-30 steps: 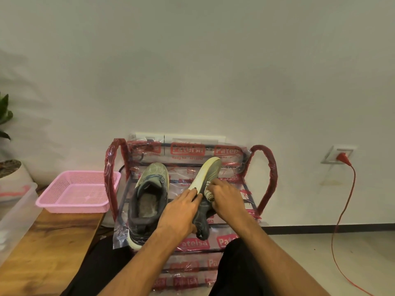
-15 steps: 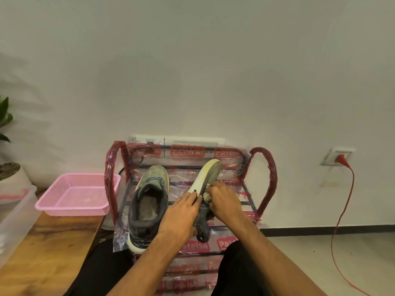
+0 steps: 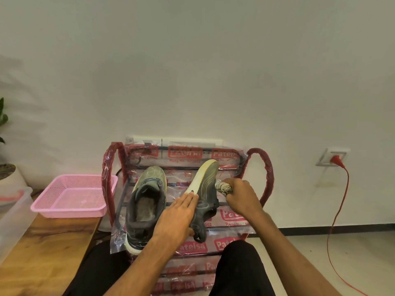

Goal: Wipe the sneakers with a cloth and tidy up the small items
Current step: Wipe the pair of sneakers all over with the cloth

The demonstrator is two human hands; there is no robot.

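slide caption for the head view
Left hand holds a sneaker on its side while right hand presses a balled cloth to it.

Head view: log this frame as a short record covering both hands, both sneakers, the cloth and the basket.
left hand: holds tilted sneaker, fingers flat along its sole edge
right hand: grips bunched cloth against that sneaker's upper
other sneaker: upright on plastic-wrapped rack
pink basket: on wooden table, left of the rack
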